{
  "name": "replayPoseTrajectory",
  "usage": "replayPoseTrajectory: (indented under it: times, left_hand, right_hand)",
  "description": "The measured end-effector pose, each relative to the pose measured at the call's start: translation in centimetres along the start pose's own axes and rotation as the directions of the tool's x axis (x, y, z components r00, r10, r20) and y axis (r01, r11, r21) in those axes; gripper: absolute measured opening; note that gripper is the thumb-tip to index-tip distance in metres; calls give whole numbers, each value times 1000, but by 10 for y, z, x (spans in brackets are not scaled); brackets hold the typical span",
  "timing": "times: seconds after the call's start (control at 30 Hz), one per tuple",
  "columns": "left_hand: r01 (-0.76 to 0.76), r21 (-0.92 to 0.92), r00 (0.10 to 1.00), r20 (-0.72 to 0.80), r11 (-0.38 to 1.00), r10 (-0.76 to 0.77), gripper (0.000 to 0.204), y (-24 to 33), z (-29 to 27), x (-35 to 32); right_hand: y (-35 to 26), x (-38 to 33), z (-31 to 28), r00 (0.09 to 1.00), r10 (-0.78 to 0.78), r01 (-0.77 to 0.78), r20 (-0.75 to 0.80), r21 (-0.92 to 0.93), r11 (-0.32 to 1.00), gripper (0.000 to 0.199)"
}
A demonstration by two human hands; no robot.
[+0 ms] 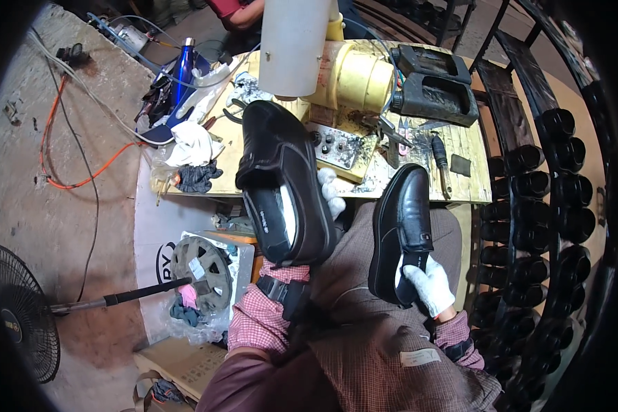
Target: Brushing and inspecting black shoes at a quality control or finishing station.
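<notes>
A black slip-on shoe [309, 199] is held up close in front of me, its toe pointing away and its opening turned toward me. White-gloved fingers of my left hand [329, 192] curl round its right side; the rest of that hand is hidden behind the shoe. To the right, a second black slip-on shoe [410, 199] stands toe up over my lap. My right hand [432, 285], also in a white glove, grips it at the heel, with the thumb at the opening. Both shoes are apart from the table.
Ahead is a yellow worktable [470, 185] with a white cylinder [292, 48], a control box [333, 147], a screwdriver [441, 161] and black containers [436, 96]. Racks of black shoes [529, 233] line the right. A fan [20, 316] stands left; a blue bottle [184, 69] is at the back.
</notes>
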State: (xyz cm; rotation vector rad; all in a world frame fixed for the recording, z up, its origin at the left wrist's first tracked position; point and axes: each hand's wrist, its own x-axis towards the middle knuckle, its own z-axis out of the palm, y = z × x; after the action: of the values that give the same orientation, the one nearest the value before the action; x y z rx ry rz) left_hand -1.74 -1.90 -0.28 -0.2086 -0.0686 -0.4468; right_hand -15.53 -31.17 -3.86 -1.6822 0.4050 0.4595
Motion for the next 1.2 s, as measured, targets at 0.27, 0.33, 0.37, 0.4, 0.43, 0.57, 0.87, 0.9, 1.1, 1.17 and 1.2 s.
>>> replayPoseTrajectory:
  times: [0.27, 0.33, 0.37, 0.4, 0.43, 0.57, 0.87, 0.9, 1.1, 1.17, 1.2]
  left_hand:
    - [-135, 126, 987, -65, 983, 144, 62, 25, -13, 36]
    - [-128, 73, 988, -75, 989, 133, 61, 29, -10, 38]
    - [-128, 76, 988, -73, 989, 133, 61, 33, -11, 36]
    - [-127, 186, 991, -29, 974, 134, 62, 39, -13, 32]
    - [-130, 295, 991, 13, 947, 132, 62, 43, -14, 28]
    - [56, 635, 914, -342, 770, 216, 51, -4, 36, -9]
    - [492, 750, 833, -553, 441, 9, 78, -20, 5, -64]
    - [503, 668, 820, -570, 548, -58, 83, -19, 6, -60]
    - [350, 480, 914, -364, 804, -181, 78, -33, -54, -31]
    - [565, 175, 783, -421, 807, -457, 70, -48, -84, -6]
    - [640, 215, 740, -430, 738, -516, 70, -73, -77, 12]
  right_hand:
    - [-16, -26, -12, 997, -25, 30, -71, 76, 997, 28]
    - [-35, -44, -13, 987, -69, 76, -142, 45, 996, 27]
    - [-35, -51, -17, 987, -44, 49, -158, 27, 998, 27]
    - [-43, -58, -17, 980, -25, 42, -197, 81, 996, 27]
    - [-45, -60, -20, 973, -35, 56, -227, 87, 995, 28]
    - [-40, -63, -34, 953, -73, 140, -296, 213, 967, 38]
    - [-20, -62, -39, 874, -170, 337, -456, 317, 887, 44]
    - [-9, -62, -44, 865, -206, 344, -458, 242, 907, 44]
    - [-98, -93, -35, 997, -74, 67, -29, -183, 981, 47]
    - [-91, -78, -14, 827, -553, 500, -104, -314, 807, 42]
    - [-96, -77, -8, 683, -709, 539, -175, -534, 652, 42]
